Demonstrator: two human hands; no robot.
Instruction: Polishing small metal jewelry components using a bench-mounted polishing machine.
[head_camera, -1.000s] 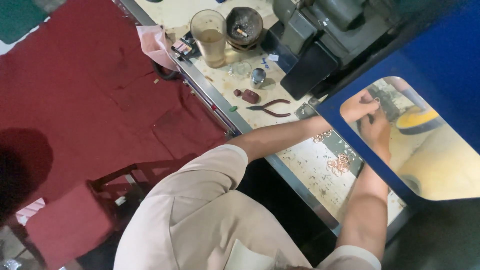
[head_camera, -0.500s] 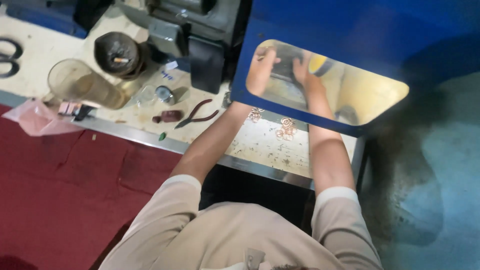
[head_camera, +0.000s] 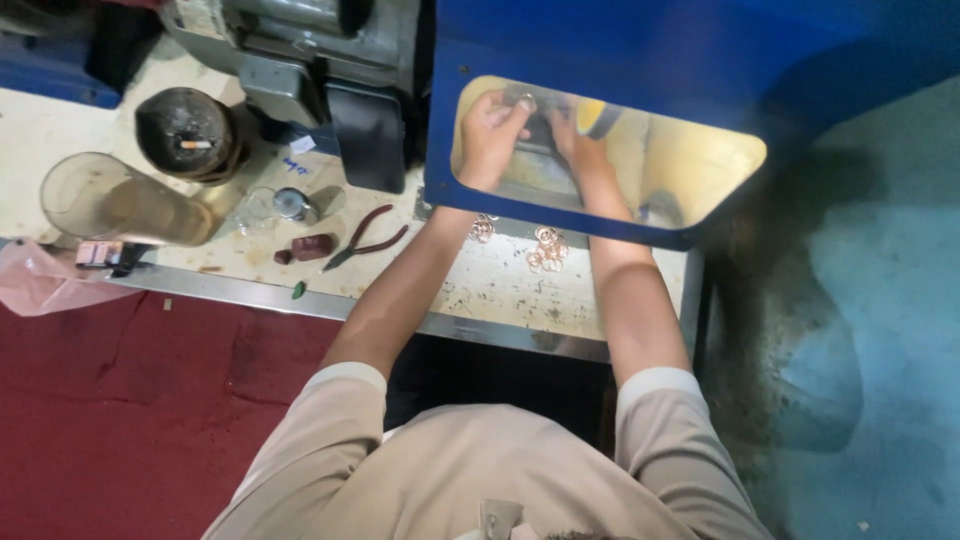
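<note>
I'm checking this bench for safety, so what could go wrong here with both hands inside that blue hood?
1. Both hands, left and right, are deep inside the blue hood close to the yellow wheel; if it turns, fingers could get caught or scraped.
2. The small ring pinched at the left hand could slip and fly off.
3. The loose rings near the forearms could be swept off the bench.
</note>
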